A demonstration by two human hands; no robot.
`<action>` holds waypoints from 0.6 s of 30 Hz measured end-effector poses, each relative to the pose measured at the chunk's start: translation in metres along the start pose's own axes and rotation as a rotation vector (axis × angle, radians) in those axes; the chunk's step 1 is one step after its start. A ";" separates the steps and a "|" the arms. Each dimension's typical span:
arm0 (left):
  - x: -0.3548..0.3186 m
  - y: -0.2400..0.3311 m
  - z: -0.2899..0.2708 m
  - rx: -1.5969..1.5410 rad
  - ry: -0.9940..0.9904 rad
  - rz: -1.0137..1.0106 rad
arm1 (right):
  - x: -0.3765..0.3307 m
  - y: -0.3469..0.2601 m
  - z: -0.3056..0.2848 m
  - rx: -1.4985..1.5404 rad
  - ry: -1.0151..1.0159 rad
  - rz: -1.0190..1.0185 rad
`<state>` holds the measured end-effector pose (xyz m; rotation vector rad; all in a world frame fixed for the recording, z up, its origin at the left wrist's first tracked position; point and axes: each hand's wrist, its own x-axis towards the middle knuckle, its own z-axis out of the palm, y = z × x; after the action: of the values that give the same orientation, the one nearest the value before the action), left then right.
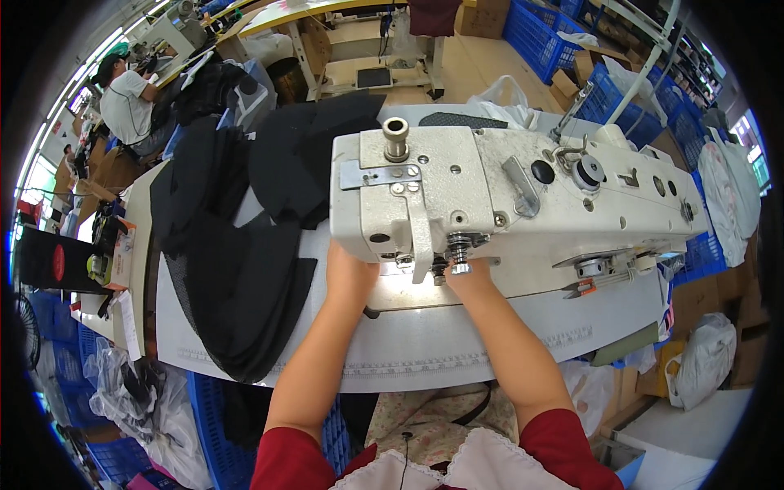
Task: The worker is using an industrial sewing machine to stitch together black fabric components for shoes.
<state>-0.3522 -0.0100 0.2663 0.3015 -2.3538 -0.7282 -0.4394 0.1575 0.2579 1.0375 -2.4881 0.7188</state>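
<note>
A white industrial sewing machine (457,188) stands in front of me, its head covering much of my hands. My left hand (351,268) reaches under the left end of the machine head. On the other side of the needle area, my right hand (471,276) is close to the presser bar spring. The fingers of both hands are hidden, as is anything they hold or touch. Stacked black fabric pieces (237,286) lie left of my left forearm, and more black cut pieces (302,151) lie behind them. A small orange-and-black handled tool (580,289) rests beside the machine's base.
The pale worktable (408,371) has a ruler strip along its near edge. A white plastic bag (506,98) sits behind the machine. Blue crates (539,37) stand at the back right. At the far left a co-worker (129,106) sits by another machine.
</note>
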 end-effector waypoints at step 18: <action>-0.073 0.000 -0.239 0.789 -0.267 -1.018 | -0.009 0.019 0.030 0.027 -0.247 0.133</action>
<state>-0.1420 -0.0837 0.3807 1.9195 -2.5522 -0.1861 -0.4510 0.1565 0.2236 1.0335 -2.7877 0.7023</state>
